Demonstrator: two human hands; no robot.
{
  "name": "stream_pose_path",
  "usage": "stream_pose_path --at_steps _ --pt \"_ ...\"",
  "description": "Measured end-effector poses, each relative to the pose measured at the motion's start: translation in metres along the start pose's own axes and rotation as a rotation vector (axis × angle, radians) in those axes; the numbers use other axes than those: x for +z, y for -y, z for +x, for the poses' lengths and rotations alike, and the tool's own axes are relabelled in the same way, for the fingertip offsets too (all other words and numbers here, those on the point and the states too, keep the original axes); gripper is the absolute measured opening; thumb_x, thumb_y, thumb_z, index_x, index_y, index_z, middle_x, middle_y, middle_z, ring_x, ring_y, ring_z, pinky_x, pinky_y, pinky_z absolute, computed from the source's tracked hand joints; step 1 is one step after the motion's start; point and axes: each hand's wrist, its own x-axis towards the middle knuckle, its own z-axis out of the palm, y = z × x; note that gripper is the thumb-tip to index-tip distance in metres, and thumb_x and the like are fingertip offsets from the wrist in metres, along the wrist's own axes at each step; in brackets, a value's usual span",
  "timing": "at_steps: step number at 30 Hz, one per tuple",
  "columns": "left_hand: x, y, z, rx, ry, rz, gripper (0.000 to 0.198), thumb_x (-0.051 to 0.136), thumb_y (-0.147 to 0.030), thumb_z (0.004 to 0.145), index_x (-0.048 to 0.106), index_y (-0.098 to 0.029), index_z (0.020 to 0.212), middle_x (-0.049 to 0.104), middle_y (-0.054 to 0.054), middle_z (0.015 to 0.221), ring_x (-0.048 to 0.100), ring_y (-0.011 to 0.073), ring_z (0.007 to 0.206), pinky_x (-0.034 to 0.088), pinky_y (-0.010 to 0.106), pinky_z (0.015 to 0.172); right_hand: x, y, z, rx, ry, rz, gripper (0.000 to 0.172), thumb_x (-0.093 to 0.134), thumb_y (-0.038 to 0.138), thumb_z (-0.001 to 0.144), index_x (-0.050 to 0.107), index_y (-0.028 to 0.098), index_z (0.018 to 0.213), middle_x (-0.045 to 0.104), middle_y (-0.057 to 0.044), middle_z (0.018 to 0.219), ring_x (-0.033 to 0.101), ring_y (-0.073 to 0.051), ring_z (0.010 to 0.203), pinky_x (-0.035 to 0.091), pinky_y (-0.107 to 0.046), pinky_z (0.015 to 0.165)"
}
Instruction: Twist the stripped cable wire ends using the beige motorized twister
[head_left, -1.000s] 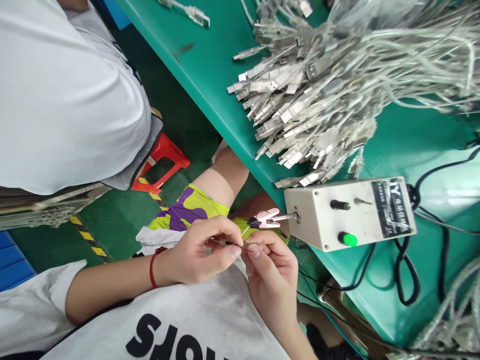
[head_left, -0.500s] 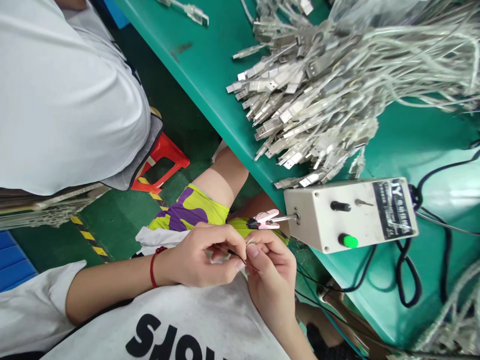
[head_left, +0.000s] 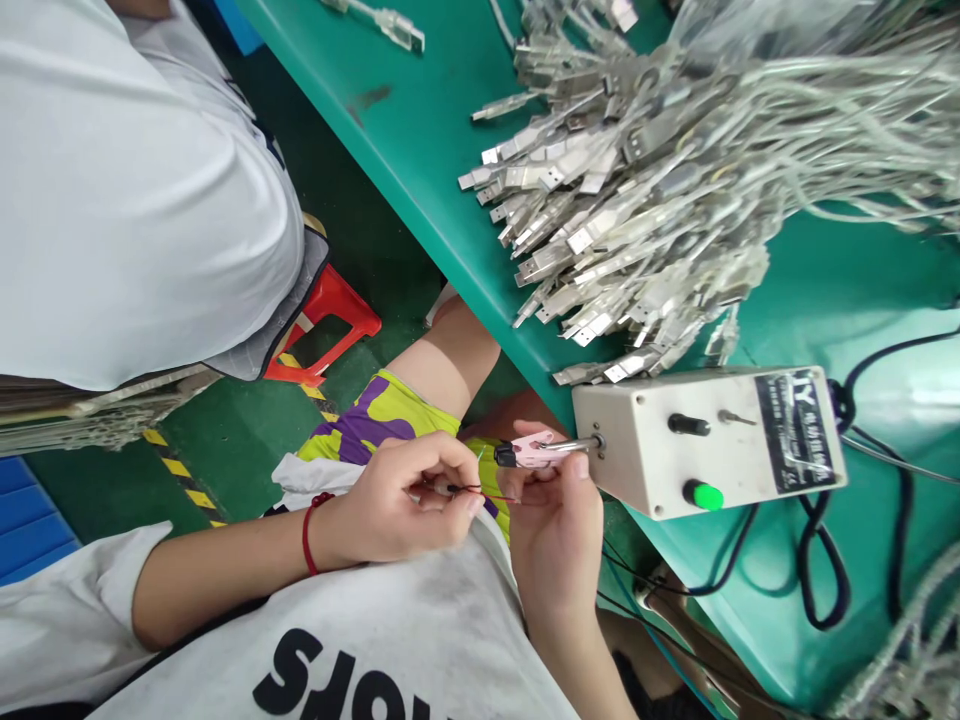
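Observation:
My left hand (head_left: pixel 409 500), with a red cord bracelet at its wrist, pinches the ends of thin wires (head_left: pixel 493 497). Dark red and black strands show, and a short light-coloured strand stands up beside the fingertips. My right hand (head_left: pixel 559 540) is closed round a small pink clip (head_left: pixel 534 450) with black tips, thumb on the near side and fingers behind. That clip sits on a metal shaft (head_left: pixel 579 445) sticking out of a beige control box (head_left: pixel 705 435). The wires reach toward the right fingers, below the clip; their far ends are hard to make out.
Many clear USB cables (head_left: pixel 600 220) lie heaped on the green table (head_left: pixel 420 170), behind the box. Black cords (head_left: pixel 821 570) loop from the box. At left sit another person in a white shirt (head_left: pixel 142 220) and a red stool (head_left: pixel 337 320).
My right hand has let go of the wires and moved up and right onto the pink clip, whose handles are now squeezed together. My left hand still pinches the wires.

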Motion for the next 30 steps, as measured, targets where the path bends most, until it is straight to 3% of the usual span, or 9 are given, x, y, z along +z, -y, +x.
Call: stream_pose_path --at_steps 2,4,10,30 --pt "0.000 0.000 0.001 -0.011 -0.029 0.006 0.012 0.077 -0.019 0.093 0.066 -0.021 0.089 0.051 -0.007 0.065 0.040 0.0085 0.053 0.031 0.020 0.048 -0.001 -0.001 0.002 0.022 0.000 0.067 0.057 0.084 0.074 0.099 0.083 0.021 0.119 0.058 0.004 0.064 0.045 -0.016 0.060 0.036 -0.029 0.060" --pt "0.000 0.000 0.003 -0.030 -0.057 0.008 0.011 0.076 -0.019 0.092 0.066 -0.021 0.090 0.054 -0.006 0.065 0.042 0.0088 0.053 0.032 0.021 0.049 -0.001 -0.003 0.002 0.033 0.011 0.119 0.057 0.088 0.072 0.098 0.083 0.021 0.123 0.052 0.006 0.056 0.042 -0.016 0.057 0.038 -0.029 0.061" --pt "0.002 -0.004 0.010 -0.089 -0.133 -0.050 0.013 0.076 -0.018 0.090 0.064 -0.021 0.089 0.062 -0.005 0.067 0.048 0.0083 0.053 0.037 0.019 0.050 0.000 -0.007 0.002 0.024 0.034 0.206 0.042 0.091 0.061 0.100 0.086 0.023 0.118 0.046 0.009 0.047 0.032 -0.012 0.049 0.038 -0.026 0.058" --pt "0.009 0.007 0.012 -0.232 -0.197 -0.094 0.016 0.082 -0.025 0.090 0.068 -0.021 0.090 0.068 -0.002 0.072 0.060 0.0112 0.062 0.045 0.019 0.056 -0.004 -0.010 0.003 0.033 0.030 0.175 0.043 0.088 0.064 0.101 0.085 0.025 0.120 0.042 0.010 0.046 0.034 -0.014 0.048 0.044 -0.029 0.058"
